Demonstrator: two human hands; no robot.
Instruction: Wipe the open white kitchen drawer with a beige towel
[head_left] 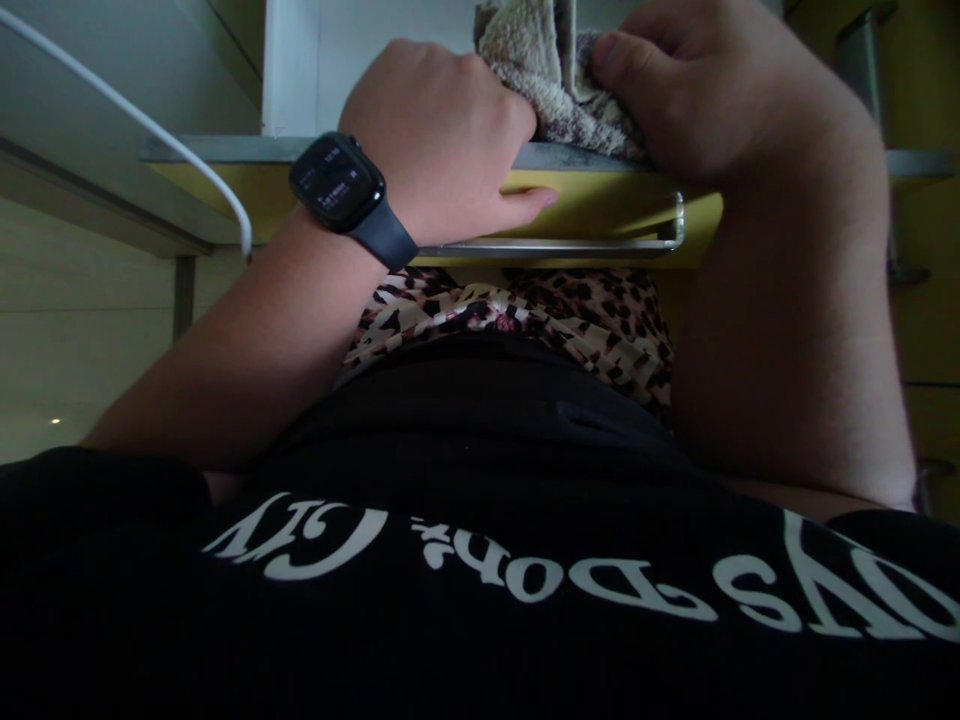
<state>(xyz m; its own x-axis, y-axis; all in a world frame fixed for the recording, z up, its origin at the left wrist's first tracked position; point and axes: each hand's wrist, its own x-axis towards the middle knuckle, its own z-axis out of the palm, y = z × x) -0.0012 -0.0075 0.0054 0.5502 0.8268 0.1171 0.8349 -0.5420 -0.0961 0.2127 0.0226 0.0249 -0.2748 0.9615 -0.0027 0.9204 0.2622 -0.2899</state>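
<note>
A speckled beige-and-brown terry cloth [547, 85] lies bunched over the front edge of a pulled-out drawer [600, 195]. My right hand [690, 90] is closed on the cloth's right side, its thumb pressed against the fabric. To the left, my left hand [442, 130] wears a dark watch and is wrapped over the top edge of the drawer front. Its fingers curl down inside while the thumb rests along the yellow outer face. The left knuckles touch or nearly touch the cloth; the fingertips are hidden.
The drawer has a white interior [360, 70] and a metal bar handle [555, 246] close to my body. A white cable [150, 120] hangs at the left. More yellow cabinet fronts with handles [862, 60] stand at the right. Pale floor tiles [82, 280] show at lower left.
</note>
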